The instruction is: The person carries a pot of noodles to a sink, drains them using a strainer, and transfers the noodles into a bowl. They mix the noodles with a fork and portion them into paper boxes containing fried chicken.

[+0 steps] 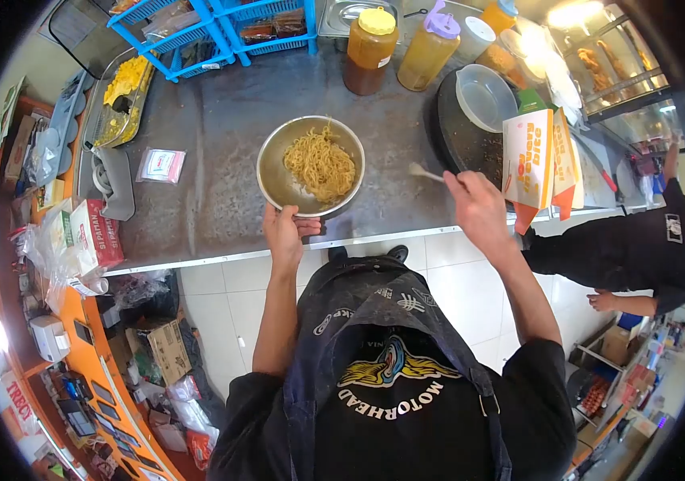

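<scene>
Two hands are working well apart over one tabletop (222,192). The left hand (284,232) is gripping the near edge of one metal bowl (273,171), which is standing upright near the front edge and holding one heap of noodles (320,164). The right hand (480,210) is closing around one pale utensil (426,171); its tip is pointing toward the bowl but staying clear of it, and its exact shape is too small to tell.

Behind the bowl, two squeeze bottles are standing side by side, one yellow-capped bottle (370,58) and one lilac-capped bottle (429,58). Two blue baskets (232,32) are sitting left of them. At far left, one tray (148,88) is holding yellow food, and one small packet (162,165) is lying nearby. On the right, one clear bowl (486,98) is resting on one round black pan (449,120), and at least two printed cartons (528,156) are overlapping beside it. One co-worker (615,248) is standing beyond.
</scene>
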Demonstrator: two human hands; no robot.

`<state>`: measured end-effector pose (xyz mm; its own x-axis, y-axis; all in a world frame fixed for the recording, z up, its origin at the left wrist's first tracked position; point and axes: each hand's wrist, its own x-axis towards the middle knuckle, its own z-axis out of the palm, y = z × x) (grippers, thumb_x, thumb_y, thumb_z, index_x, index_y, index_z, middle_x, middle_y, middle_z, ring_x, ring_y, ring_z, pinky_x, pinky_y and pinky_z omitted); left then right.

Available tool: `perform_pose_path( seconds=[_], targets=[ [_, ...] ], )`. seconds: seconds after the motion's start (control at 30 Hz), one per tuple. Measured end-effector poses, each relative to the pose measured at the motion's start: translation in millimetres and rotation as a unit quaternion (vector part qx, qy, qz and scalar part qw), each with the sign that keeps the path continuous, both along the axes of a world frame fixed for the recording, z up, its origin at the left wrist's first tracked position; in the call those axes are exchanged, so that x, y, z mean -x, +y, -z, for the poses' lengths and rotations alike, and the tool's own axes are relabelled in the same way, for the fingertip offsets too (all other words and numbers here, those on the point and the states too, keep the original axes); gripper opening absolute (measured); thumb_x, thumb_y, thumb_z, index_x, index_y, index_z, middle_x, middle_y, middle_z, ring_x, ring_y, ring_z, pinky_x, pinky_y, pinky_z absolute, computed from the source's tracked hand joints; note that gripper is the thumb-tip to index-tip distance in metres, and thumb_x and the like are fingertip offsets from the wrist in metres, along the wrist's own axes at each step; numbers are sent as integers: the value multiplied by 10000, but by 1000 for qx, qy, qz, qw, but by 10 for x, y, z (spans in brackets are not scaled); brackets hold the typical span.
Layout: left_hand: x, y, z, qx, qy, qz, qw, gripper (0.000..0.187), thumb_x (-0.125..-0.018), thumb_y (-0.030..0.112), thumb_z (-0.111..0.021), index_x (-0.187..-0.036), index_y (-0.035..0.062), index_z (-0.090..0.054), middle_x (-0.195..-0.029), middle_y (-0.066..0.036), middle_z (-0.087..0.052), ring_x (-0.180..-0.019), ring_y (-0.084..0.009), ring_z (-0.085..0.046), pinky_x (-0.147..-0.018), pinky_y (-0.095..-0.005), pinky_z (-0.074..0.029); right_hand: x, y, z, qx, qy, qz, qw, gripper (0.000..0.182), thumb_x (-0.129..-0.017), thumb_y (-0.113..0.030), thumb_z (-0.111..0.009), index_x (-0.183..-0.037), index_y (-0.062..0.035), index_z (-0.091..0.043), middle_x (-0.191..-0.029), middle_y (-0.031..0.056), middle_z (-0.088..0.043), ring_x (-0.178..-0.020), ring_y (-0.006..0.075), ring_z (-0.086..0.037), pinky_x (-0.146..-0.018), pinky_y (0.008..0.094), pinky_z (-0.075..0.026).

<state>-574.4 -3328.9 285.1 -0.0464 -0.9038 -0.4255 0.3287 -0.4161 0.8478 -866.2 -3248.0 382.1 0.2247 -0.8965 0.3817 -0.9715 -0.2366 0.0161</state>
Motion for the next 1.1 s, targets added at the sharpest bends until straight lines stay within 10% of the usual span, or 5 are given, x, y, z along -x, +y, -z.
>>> perform_pose_path(
  seconds=[0.2, 0.53, 0.67, 0.97, 1.1],
  targets=[
    [110, 83, -55, 16, -20, 20, 999, 298, -893, 57, -361, -1183, -6, -333, -706, -206, -595, -488, -229, -608, -406, -292, -526, -869, -420, 100, -118, 7, -48, 992, 93, -705, -139, -610, -750, -79, -664, -707, 60, -604, -570, 225, -627, -493, 336, -508],
    [205, 218, -35, 25, -7, 23, 999, 426, -912, 45, -334, -1315, 32, -197, -723, -216, -595, -497, -235, -612, -415, -294, -527, -1050, -1232, 168, -301, 141, 30, 943, 167, -785, -177, -564, -817, -74, -692, -860, 117, -672, -776, 266, -669, -624, 362, -534],
    [165, 246, -53, 26, -14, 57, 998, 497, -903, 26, -349, -1353, 48, -139, -742, -203, -599, -504, -225, -614, -419, -288, -529, -1089, -1137, 572, -323, -59, 26, 944, 255, -794, -248, -562, -788, -27, -690, -806, 156, -662, -724, 339, -649, -635, 384, -524],
    [-33, 159, -36, 10, -7, 61, 998, 339, -892, 30, -384, -1219, -4, -302, -751, -207, -601, -540, -235, -618, -457, -308, -542, -650, -1107, 299, -338, -531, -43, 776, 201, -777, -213, -670, -784, -13, -693, -598, 122, -608, -547, 138, -537, -555, 285, -424],
    [-86, 145, -27, -4, -13, 72, 997, 328, -895, 45, -396, -1211, -6, -326, -762, -200, -608, -546, -224, -620, -473, -304, -545, -711, -1198, -164, -296, -131, -50, 945, 189, -798, -195, -600, -738, -50, -704, -728, 139, -665, -635, 264, -639, -568, 322, -479]
  ],
)
